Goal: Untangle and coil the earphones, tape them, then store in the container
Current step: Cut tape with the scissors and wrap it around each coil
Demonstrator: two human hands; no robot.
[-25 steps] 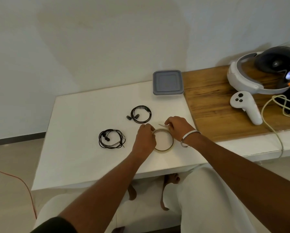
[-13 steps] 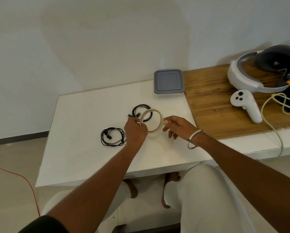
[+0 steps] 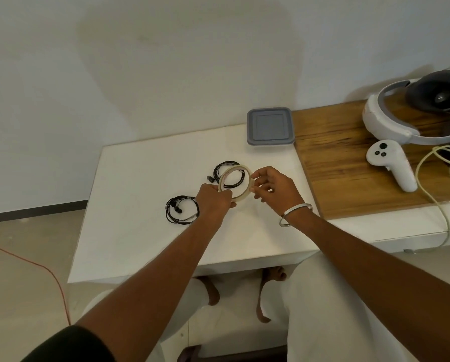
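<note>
A thin roll of clear tape is held up above the white table, tilted toward me. My left hand grips its lower left rim. My right hand pinches its right rim with thumb and fingers. One coil of black earphones lies on the table left of my left hand. A second black coil lies farther back, partly seen through the tape ring. The grey lidded container sits shut at the table's back right corner.
A wooden board adjoins the table on the right, carrying a white headset, a white controller and a pale cable. An orange cord runs over the floor at left. My knees are below the table's front edge.
The tape roll was lying flat on the table a second ago. Both hands have lifted it and tilted it upright over the rear earphone coil. The right hand now pinches the rim.
</note>
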